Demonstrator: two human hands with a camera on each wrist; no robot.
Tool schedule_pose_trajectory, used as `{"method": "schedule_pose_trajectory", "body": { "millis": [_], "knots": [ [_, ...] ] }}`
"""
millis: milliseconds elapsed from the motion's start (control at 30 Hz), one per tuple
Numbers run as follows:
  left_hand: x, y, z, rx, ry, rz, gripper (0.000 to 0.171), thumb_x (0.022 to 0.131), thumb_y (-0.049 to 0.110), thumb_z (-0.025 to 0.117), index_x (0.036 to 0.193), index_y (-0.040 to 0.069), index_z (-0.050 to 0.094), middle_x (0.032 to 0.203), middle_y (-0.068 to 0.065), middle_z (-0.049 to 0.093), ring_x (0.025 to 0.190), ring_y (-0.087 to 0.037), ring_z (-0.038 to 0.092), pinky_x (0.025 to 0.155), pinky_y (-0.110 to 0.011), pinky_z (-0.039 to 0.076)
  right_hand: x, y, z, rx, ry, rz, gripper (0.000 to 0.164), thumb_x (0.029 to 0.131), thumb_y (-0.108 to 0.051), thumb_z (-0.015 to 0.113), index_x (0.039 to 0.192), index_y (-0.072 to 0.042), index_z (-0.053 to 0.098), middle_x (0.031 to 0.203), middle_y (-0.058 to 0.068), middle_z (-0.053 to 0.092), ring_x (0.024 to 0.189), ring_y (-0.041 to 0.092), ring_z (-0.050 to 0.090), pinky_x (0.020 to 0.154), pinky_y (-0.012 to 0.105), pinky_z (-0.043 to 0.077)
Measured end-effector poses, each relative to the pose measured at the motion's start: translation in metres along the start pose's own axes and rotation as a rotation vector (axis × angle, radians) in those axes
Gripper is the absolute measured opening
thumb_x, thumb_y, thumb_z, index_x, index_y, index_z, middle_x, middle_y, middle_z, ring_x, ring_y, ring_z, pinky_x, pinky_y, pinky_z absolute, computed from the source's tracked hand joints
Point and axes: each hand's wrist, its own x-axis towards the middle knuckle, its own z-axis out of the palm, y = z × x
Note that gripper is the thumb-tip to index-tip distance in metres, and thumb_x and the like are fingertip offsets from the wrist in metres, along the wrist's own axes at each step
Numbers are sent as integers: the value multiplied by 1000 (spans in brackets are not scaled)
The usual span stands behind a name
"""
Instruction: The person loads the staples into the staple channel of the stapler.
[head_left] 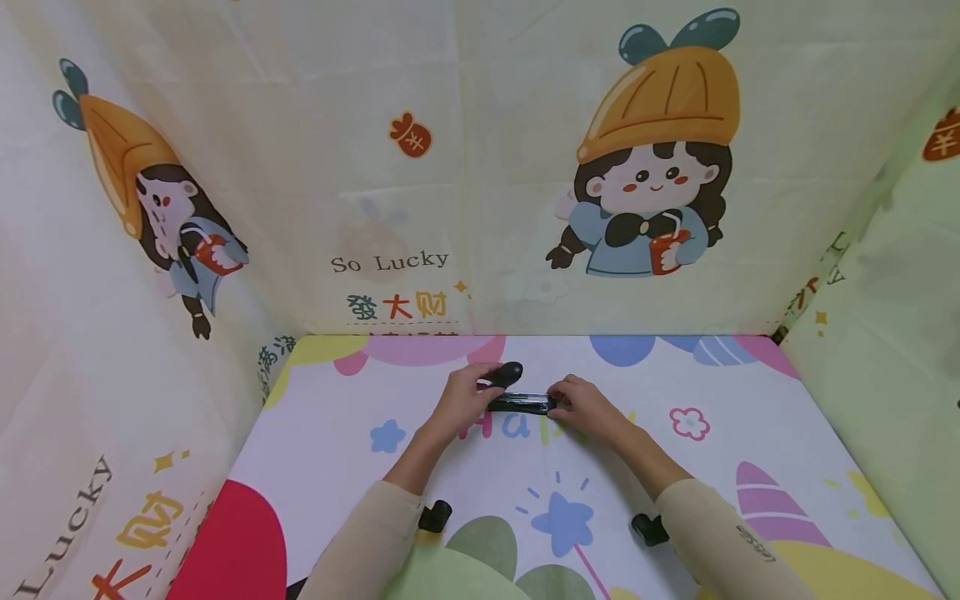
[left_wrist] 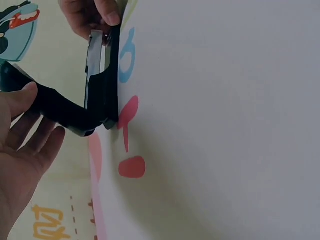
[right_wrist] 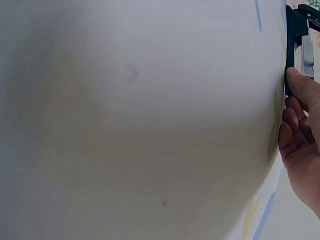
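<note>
A black stapler (head_left: 522, 407) lies on the table with its top arm swung up from the base. My left hand (head_left: 459, 406) grips the raised arm, thumb on one side and fingers on the other, as the left wrist view shows. With thumb and fingers, my right hand (head_left: 588, 407) pinches the far end of the stapler's base. In the left wrist view, the metal staple channel (left_wrist: 93, 55) is exposed between arm and base. The right wrist view catches only part of the stapler (right_wrist: 291, 50), at its upper right edge. Whether staples sit in the channel, I cannot tell.
The table (head_left: 330, 467) wears a white cover printed with coloured shapes and letters. Pale cloth walls (head_left: 510, 208) with cartoon figures enclose it at the back and both sides. Black wrist devices (head_left: 435, 517) sit by both sleeves.
</note>
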Motion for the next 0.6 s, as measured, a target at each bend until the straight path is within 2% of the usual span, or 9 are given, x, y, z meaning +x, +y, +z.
{"method": "schedule_pose_trajectory", "body": {
  "millis": [300, 600],
  "knots": [
    [5, 6, 9, 48, -39, 17, 34, 88, 13, 71, 122, 14, 67, 119, -4, 68, 112, -19, 60, 102, -39, 49, 0, 1, 1, 1, 10, -13, 31, 81, -20, 78, 107, -6, 69, 95, 2, 61, 84, 12, 56, 77, 31, 51],
    [11, 6, 18, 133, -63, 61, 36, 86, 14, 73, 121, 13, 69, 117, -3, 70, 113, -17, 63, 101, -35, 50, 0, 2, 1, 1, -12, 14, 32, 82, -22, 77, 109, -6, 67, 96, 2, 60, 84, 12, 55, 78, 31, 52]
  ]
}}
